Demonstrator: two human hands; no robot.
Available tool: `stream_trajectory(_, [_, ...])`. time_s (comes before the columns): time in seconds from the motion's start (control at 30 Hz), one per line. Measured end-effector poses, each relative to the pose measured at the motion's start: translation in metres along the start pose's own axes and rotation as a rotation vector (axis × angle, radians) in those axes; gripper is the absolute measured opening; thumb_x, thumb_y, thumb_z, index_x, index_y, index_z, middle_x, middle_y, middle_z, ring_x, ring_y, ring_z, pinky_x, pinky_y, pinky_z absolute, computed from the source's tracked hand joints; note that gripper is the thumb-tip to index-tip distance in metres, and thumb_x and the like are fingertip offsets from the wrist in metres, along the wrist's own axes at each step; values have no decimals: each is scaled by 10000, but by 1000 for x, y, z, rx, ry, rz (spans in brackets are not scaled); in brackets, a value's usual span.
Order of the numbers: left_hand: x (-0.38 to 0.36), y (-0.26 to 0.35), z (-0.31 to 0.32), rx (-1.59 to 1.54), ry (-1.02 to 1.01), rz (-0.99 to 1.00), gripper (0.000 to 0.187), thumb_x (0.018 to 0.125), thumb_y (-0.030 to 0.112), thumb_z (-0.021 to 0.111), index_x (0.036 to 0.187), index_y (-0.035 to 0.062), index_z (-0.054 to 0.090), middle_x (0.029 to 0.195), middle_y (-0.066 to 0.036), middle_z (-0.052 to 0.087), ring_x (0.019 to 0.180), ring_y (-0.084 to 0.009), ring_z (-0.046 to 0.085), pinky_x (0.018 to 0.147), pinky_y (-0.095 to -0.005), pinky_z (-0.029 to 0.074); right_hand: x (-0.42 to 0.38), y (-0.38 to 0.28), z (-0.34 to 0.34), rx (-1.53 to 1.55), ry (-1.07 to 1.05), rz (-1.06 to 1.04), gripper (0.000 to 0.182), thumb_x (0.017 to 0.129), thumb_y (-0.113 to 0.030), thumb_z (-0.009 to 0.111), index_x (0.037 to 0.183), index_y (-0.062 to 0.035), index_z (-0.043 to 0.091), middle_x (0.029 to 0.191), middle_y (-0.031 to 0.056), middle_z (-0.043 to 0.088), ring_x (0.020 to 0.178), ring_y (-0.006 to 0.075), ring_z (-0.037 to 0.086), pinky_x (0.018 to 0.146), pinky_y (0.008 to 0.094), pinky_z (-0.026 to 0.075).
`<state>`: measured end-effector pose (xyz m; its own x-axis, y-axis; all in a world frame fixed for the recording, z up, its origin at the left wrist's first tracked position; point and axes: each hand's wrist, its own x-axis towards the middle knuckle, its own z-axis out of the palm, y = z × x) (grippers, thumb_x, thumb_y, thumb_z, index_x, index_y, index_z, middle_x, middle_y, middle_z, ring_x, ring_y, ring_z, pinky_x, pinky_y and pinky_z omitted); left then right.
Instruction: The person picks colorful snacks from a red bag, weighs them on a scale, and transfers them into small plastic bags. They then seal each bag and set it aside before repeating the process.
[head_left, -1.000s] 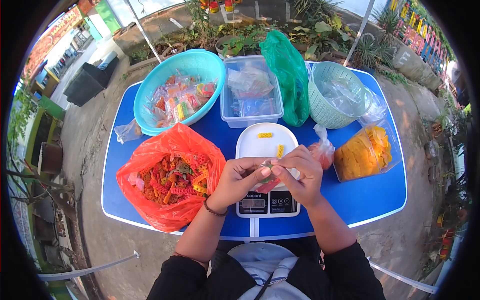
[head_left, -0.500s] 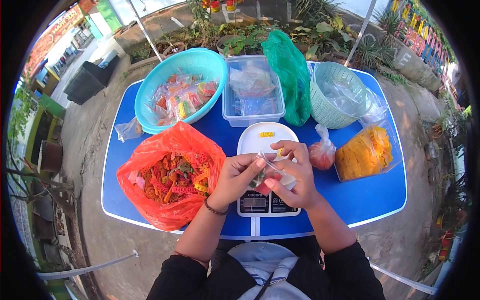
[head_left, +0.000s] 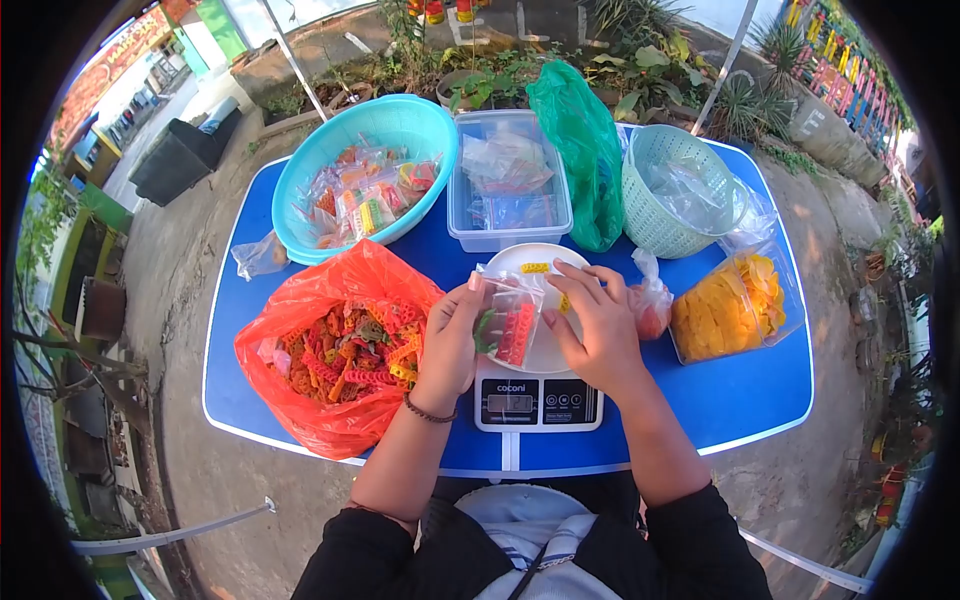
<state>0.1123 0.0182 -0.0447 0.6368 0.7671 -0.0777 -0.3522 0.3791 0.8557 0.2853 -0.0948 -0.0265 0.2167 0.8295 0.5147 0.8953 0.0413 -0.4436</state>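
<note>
My left hand [head_left: 453,335] pinches the top left corner of a small clear bag [head_left: 510,322] with red and green pieces inside. Over the right side of the white plate [head_left: 545,352], my right hand [head_left: 597,330] has its fingers apart, close to a yellow piece [head_left: 563,302]. Another yellow piece [head_left: 535,268] lies near the plate's far edge. Under the plate is a kitchen scale [head_left: 538,403]. Left of my left hand sits an open red plastic bag [head_left: 262,350] full of colourful twisted pieces.
Behind are a turquoise basin [head_left: 436,190] of filled packets, a clear tub [head_left: 505,241] of small bags, a green plastic bag [head_left: 590,160] and a pale green basket [head_left: 650,215]. A tied bag [head_left: 650,305] and a container of orange chips [head_left: 725,305] stand at the right.
The small bag has turned more upright and shifted left with my left hand. My right hand has let go of it and opened over the plate.
</note>
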Motion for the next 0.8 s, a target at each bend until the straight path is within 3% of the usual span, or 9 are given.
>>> stream_trajectory(0.13, [0, 5, 2, -54, -4, 16, 434, 1105, 324, 469, 1252, -51, 633, 1137, -181, 734, 989, -226, 743, 867, -314, 602, -1, 4, 5, -190, -58, -121, 309, 894, -252, 737, 1169, -109, 725, 1298, 43, 680, 1315, 359, 494, 1064, 512, 373])
stream_trajectory(0.23, [-1, 9, 3, -55, -47, 19, 387, 1094, 271, 486, 1244, -50, 641, 1139, -168, 738, 997, -215, 742, 872, -313, 600, -4, 5, 5, -144, -48, -57, 276, 885, -216, 733, 1144, -122, 742, 1307, 43, 674, 1295, 350, 505, 1059, 495, 385])
stream_trajectory(0.33, [-1, 8, 2, -61, -49, 26, 355, 1083, 242, 512, 1235, -47, 651, 1139, -157, 741, 1004, -202, 741, 873, -311, 598, -1, 1, 6, -81, 34, -11, 227, 857, -149, 732, 1080, -121, 760, 1235, 20, 705, 1256, 324, 534, 1044, 483, 399])
stream_trajectory(0.53, [-2, 8, 5, -53, -67, 34, 320, 1069, 207, 546, 1235, -42, 660, 1131, -145, 746, 1003, -186, 739, 872, -307, 594, -6, 8, 7, -50, -19, -51, 239, 823, -31, 705, 1045, -103, 756, 1036, -7, 720, 1185, 278, 582, 987, 435, 428])
stream_trajectory(0.73, [-2, 6, 1, 85, -98, 29, 282, 1048, 187, 612, 1203, -38, 682, 1090, -130, 758, 950, -157, 740, 844, -288, 589, -2, 5, 9, 341, 210, 9, 226, 824, 94, 703, 1001, -44, 728, 959, 96, 690, 944, 283, 676, 806, 354, 532])
stream_trajectory(0.8, [-4, 6, 4, 163, -115, 50, 283, 1031, 183, 649, 1201, -41, 687, 1079, -131, 763, 944, -145, 738, 836, -278, 587, -2, 4, 6, 439, 305, -3, 200, 860, 108, 691, 1013, -20, 712, 998, 120, 688, 913, 244, 687, 776, 332, 545])
